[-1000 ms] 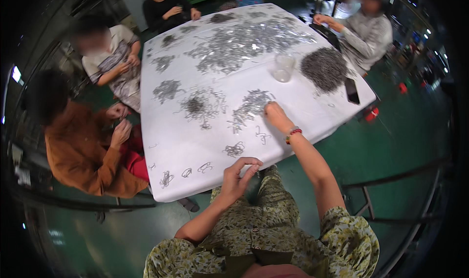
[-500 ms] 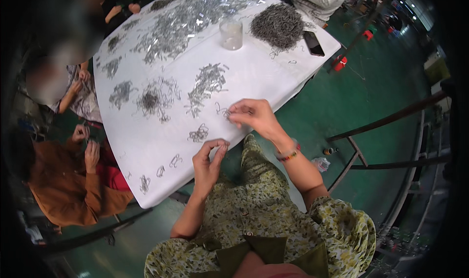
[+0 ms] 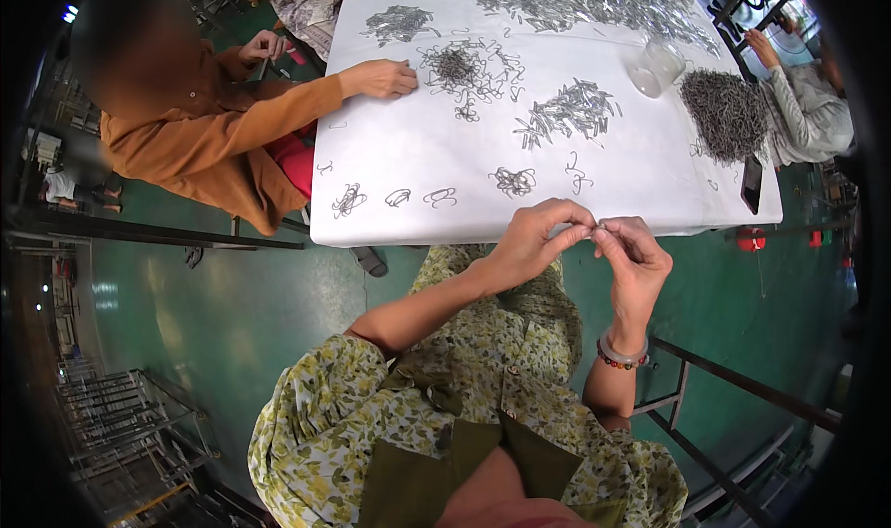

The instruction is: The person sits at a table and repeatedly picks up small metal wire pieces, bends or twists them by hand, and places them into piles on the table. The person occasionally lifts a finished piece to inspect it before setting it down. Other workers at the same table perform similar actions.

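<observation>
My left hand (image 3: 543, 238) and my right hand (image 3: 637, 257) meet fingertip to fingertip in front of the table's near edge. Both pinch at one spot; a tiny glint of metal shows there, but the fingers cover its shape. Just beyond them on the white tabletop (image 3: 418, 157) lie a few loose bent wire hooks (image 3: 576, 173). To their left is a small tangled heap of wire hooks (image 3: 513, 182), followed by smaller groups along the edge. Farther back sits a pile of flat shiny metal strips (image 3: 568, 113).
A co-worker's hand (image 3: 385, 79) touches the table beside a scattered pile of hooks (image 3: 457, 67). A translucent cup (image 3: 656, 68), a large dark heap of small metal pieces (image 3: 724, 115) and a phone (image 3: 752, 186) occupy the right side. A metal frame (image 3: 733, 384) stands at my right.
My hands were apart, the right over loose hooks on the table; now their fingertips meet. The view has swung left. The co-worker in brown has reached an arm onto the table.
</observation>
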A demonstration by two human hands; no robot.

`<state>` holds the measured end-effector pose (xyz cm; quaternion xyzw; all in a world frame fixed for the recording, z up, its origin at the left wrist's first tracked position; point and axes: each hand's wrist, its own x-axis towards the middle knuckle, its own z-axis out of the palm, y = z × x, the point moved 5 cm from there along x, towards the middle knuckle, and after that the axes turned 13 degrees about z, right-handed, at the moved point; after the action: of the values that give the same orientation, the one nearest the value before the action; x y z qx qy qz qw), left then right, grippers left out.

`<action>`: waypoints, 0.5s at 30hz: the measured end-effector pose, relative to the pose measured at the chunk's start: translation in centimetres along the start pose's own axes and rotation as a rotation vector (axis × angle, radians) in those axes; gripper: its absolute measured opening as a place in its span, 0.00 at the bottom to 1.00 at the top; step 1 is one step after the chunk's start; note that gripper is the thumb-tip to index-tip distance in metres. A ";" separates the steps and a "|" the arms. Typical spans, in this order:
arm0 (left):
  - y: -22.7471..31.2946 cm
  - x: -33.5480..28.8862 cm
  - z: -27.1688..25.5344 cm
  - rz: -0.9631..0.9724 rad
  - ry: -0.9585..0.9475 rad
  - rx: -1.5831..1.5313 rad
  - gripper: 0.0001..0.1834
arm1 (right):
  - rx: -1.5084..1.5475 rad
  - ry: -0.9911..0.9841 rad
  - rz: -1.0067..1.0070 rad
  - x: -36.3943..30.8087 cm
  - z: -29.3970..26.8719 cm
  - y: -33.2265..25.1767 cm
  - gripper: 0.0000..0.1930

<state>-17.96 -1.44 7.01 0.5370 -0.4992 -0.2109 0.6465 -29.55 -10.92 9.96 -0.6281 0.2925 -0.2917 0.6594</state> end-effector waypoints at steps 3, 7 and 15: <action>0.2 -0.2 0.0 0.055 -0.033 0.063 0.08 | -0.043 0.048 0.007 0.1 -0.3 0.0 0.07; -0.6 0.2 -1.6 0.103 -0.007 0.134 0.12 | -0.065 0.058 0.057 -0.4 -0.1 -0.1 0.06; -12.3 6.4 -17.1 0.100 -0.295 1.235 0.07 | -0.127 0.031 0.164 -0.1 0.2 0.1 0.06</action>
<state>2.90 -2.48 -0.15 0.7520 -0.6372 0.0744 0.1513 -29.41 -10.72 9.87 -0.6381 0.3710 -0.2275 0.6352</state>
